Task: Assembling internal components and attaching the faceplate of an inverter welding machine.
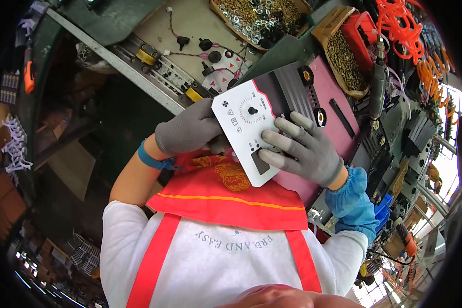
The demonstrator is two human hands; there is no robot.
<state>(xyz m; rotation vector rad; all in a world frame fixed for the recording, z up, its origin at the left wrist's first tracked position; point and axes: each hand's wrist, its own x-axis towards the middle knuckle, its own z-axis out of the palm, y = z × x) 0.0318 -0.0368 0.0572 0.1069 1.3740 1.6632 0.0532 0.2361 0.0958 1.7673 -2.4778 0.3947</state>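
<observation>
Fingers (pixel 284 141) of our right hand (pixel 313 156) lie spread and unclenched across the face of the white panel (pixel 245 134), touching it around the dark window (pixel 261 162). Our gloved left hand (pixel 187 131) is at the opposite long edge, knuckles bent; its fingertips are hidden behind the panel, so we cannot tell how tightly they close.

Position: panel between our two hands, just above the red apron (pixel 226 205), at the near side of the pink surface (pixel 329 88).

Handling, our judgement: light, stiff, thin at the rim; smooth enough to slide under gloves. Printed face probably scratches easily. We would hold it by the long edges, keeping pressure off the black knob (pixel 252 111) and the window.

Orientation: face up toward us, tilted in view. Long axis slants from upper left to lower right, the knob toward the upper end, the window toward the lower. Beyond the red-trimmed edge sits a dark ribbed part (pixel 287 95); with our hand across the border, it may or may not be joined.
</observation>
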